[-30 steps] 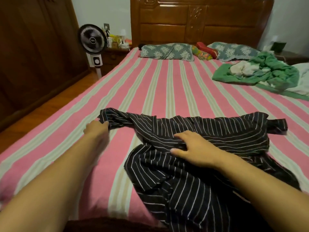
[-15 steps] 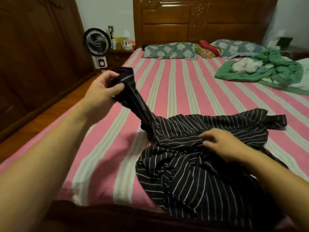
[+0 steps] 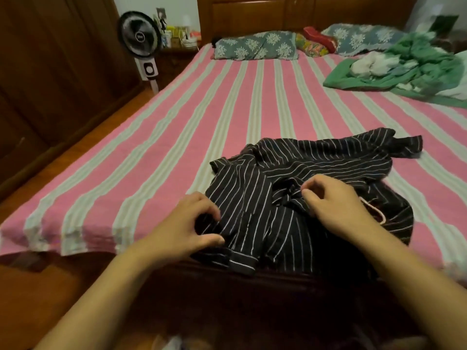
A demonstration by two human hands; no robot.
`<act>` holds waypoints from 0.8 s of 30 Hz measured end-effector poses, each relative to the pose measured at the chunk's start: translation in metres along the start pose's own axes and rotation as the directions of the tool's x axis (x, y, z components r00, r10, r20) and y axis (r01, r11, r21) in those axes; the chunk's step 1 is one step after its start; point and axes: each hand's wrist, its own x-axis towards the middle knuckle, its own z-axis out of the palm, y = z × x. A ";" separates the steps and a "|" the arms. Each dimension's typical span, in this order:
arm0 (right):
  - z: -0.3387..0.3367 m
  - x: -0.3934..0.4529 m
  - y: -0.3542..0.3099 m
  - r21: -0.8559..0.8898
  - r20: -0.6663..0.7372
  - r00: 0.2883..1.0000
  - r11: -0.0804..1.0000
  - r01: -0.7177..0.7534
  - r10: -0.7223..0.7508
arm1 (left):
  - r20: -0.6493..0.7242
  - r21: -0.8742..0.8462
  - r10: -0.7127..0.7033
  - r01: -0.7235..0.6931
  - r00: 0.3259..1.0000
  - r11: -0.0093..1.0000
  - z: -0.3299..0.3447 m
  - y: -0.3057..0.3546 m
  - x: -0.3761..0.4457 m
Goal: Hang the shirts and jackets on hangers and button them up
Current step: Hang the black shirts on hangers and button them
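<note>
Both bare forearms reach forward from the lower corners and angle toward each other. The left hand (image 3: pixel 187 227) lies palm down, fingers curled, thumb stretched toward the right hand, pinching the shirt (image 3: pixel 298 188) at its fingertips. The right hand (image 3: pixel 336 205) sits slightly farther forward, knuckles up, its curled fingers and thumb gripping a fold beneath them.

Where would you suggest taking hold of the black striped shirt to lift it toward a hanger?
Probably at the collar area of the black striped shirt, coming from above at its far side: the shirt lies crumpled near the bed's foot edge, with a cuffed sleeve hanging over, so lifting from the top lets it drop straight.
</note>
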 end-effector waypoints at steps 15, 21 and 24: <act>0.094 -0.072 -0.019 -0.201 0.124 0.862 0.838 0.507 -0.492 | -0.100 0.497 0.103 -0.040 0.990 0.867 0.028 0.002 -0.036; 0.077 -0.082 -0.019 0.227 -0.055 0.974 0.948 0.225 -0.219 | 0.239 -0.779 -0.718 0.571 0.654 0.261 0.060 0.067 -0.062; 0.074 -0.091 -0.020 0.323 0.015 0.996 0.943 0.076 -0.085 | 0.295 -0.821 -0.774 0.563 0.560 0.094 0.090 0.071 -0.068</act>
